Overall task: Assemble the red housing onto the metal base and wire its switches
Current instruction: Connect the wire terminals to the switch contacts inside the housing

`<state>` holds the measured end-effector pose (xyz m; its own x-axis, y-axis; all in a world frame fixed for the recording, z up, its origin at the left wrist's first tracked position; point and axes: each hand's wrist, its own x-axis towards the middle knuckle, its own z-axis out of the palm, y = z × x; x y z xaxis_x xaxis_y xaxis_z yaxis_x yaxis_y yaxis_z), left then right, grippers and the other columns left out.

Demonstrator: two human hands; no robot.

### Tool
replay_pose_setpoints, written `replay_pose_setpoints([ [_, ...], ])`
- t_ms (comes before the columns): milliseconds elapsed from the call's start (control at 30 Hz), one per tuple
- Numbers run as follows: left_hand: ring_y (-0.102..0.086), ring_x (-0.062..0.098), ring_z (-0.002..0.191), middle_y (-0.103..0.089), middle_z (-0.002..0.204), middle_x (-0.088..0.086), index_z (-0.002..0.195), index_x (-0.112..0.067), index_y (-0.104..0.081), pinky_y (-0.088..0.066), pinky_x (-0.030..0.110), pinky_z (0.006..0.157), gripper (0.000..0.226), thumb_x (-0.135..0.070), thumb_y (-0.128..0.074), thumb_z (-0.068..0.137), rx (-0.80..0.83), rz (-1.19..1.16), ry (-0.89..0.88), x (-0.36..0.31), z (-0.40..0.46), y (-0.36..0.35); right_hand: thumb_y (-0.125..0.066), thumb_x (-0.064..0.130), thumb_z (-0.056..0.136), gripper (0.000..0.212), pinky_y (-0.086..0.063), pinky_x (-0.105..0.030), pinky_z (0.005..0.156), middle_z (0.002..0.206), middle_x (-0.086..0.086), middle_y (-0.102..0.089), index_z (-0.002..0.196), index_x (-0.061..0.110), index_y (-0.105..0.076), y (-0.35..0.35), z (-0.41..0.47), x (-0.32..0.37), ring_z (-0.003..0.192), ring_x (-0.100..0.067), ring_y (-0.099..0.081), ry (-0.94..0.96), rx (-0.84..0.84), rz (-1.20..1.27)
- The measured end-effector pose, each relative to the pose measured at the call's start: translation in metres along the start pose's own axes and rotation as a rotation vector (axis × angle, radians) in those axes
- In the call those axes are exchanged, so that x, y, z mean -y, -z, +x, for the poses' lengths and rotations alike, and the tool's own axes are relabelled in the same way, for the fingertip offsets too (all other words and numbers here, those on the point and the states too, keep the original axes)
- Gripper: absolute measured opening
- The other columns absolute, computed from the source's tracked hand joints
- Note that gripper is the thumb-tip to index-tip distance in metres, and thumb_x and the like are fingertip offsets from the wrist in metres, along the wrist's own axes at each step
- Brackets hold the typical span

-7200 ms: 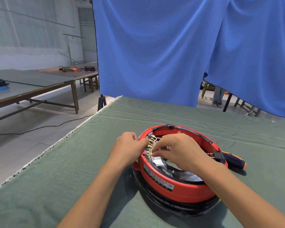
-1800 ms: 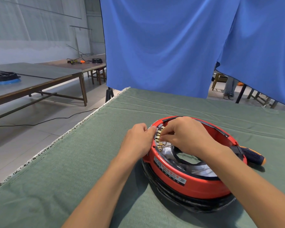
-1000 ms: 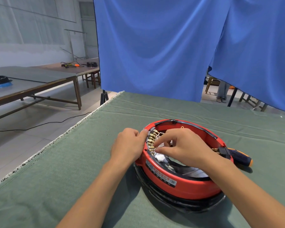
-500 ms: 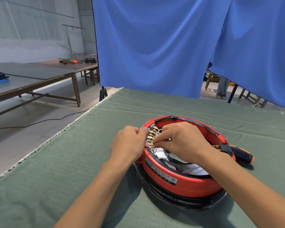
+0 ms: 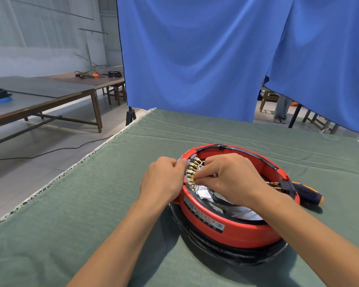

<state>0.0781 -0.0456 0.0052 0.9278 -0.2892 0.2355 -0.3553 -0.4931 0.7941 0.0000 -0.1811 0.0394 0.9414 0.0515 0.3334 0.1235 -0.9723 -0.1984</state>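
Note:
The round red housing (image 5: 232, 230) sits on a dark base (image 5: 226, 248) on the green cloth. A row of brass terminals (image 5: 191, 172) lines the inside of its left wall. My left hand (image 5: 164, 179) grips the outside of that wall, fingers curled against the rim. My right hand (image 5: 228, 179) reaches inside the ring and pinches a wire connector at the lower brass terminals. More brass terminals (image 5: 275, 184) show at the right wall beside a black block.
A black and orange screwdriver (image 5: 307, 194) lies on the cloth just right of the housing. The green cloth table (image 5: 91, 204) has its left edge near my left arm. Blue curtains (image 5: 195, 59) hang behind. Other tables stand at the left.
My right hand's fingers have shifted slightly along the row of brass terminals; my left hand keeps its hold on the housing wall. The camera view moved a little.

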Motion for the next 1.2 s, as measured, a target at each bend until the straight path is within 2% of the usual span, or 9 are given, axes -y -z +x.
replay_pose_setpoints([
  [100,-0.051,0.030,0.059,-0.047,0.047,0.001,0.042,-0.013,-0.042,-0.038,0.033,0.058,0.061,-0.049,-0.048,0.091,0.009,0.057,0.031,-0.002,-0.001,0.003,-0.071,0.048,0.077,0.009,-0.029,-0.024,0.058,0.058,0.023,-0.051,0.085,0.044,-0.074,-0.001,0.000,-0.008,0.063,-0.002,-0.046,-0.070,0.011,0.094],
  [233,-0.063,0.033,0.076,-0.065,0.068,0.010,0.057,-0.013,-0.061,-0.048,0.035,0.068,0.061,-0.061,-0.042,0.090,0.000,0.212,0.055,-0.004,-0.002,0.005,-0.075,0.046,0.072,0.008,-0.043,-0.030,0.063,0.062,0.019,-0.060,0.078,0.040,-0.075,-0.002,0.004,-0.010,0.063,-0.002,-0.052,-0.074,0.031,0.207],
  [433,-0.059,0.033,0.067,-0.052,0.052,0.005,0.043,-0.012,-0.047,-0.038,0.032,0.057,0.066,-0.056,-0.044,0.092,0.004,0.175,0.038,-0.004,-0.003,0.005,-0.074,0.039,0.078,0.007,-0.043,-0.028,0.061,0.053,0.028,-0.047,0.084,0.038,-0.077,-0.001,0.009,-0.007,0.059,0.002,-0.046,0.050,0.057,0.106],
  [533,-0.056,0.035,0.065,-0.044,0.047,0.003,0.039,-0.020,-0.054,-0.035,0.032,0.054,0.063,-0.054,-0.045,0.092,0.016,0.164,0.035,-0.005,-0.004,0.005,-0.075,0.035,0.078,0.006,-0.043,-0.029,0.059,0.053,0.027,-0.047,0.083,0.036,-0.077,0.000,0.008,-0.008,0.057,0.005,-0.047,0.082,0.032,0.134],
  [633,-0.059,0.037,0.069,-0.047,0.050,0.009,0.041,-0.011,-0.046,-0.038,0.034,0.057,0.066,-0.054,-0.045,0.091,-0.011,0.146,0.028,-0.004,-0.002,0.003,-0.076,0.028,0.078,0.004,-0.045,-0.034,0.058,0.053,0.023,-0.046,0.081,0.030,-0.078,-0.004,0.012,-0.006,0.055,0.005,-0.044,0.124,0.003,0.174],
  [700,-0.059,0.038,0.070,-0.044,0.049,0.009,0.040,-0.016,-0.050,-0.036,0.034,0.056,0.064,-0.054,-0.046,0.091,-0.009,0.136,0.034,-0.001,0.000,0.003,-0.076,0.025,0.078,0.006,-0.045,-0.035,0.056,0.052,0.021,-0.044,0.081,0.029,-0.078,-0.007,0.013,-0.004,0.054,0.004,-0.042,0.143,-0.004,0.173],
  [833,-0.048,0.034,0.057,-0.037,0.039,-0.002,0.038,-0.033,-0.054,-0.034,0.032,0.054,0.057,-0.052,-0.048,0.091,0.008,0.099,0.024,0.000,0.003,0.002,-0.075,0.029,0.079,0.006,-0.046,-0.037,0.060,0.054,0.018,-0.049,0.083,0.030,-0.078,-0.010,0.015,-0.006,0.058,0.000,-0.045,0.079,-0.002,0.197],
  [1067,-0.042,0.026,0.051,-0.035,0.037,-0.004,0.040,-0.012,-0.041,-0.035,0.031,0.054,0.062,-0.050,-0.054,0.087,0.040,0.047,0.072,0.002,0.003,0.004,-0.070,0.047,0.079,0.011,-0.042,-0.029,0.065,0.072,0.016,-0.062,0.085,0.039,-0.075,-0.003,0.004,-0.008,0.064,0.000,-0.047,-0.055,-0.005,0.152],
  [1200,-0.049,0.038,0.060,-0.045,0.049,0.013,0.048,-0.012,-0.034,-0.031,0.034,0.054,0.058,-0.049,-0.055,0.087,0.046,0.089,0.040,-0.003,-0.004,0.000,-0.065,0.049,0.082,0.015,-0.044,-0.028,0.065,0.079,0.014,-0.069,0.087,0.039,-0.074,0.004,-0.008,-0.008,0.064,0.000,-0.048,-0.123,-0.051,0.121],
])
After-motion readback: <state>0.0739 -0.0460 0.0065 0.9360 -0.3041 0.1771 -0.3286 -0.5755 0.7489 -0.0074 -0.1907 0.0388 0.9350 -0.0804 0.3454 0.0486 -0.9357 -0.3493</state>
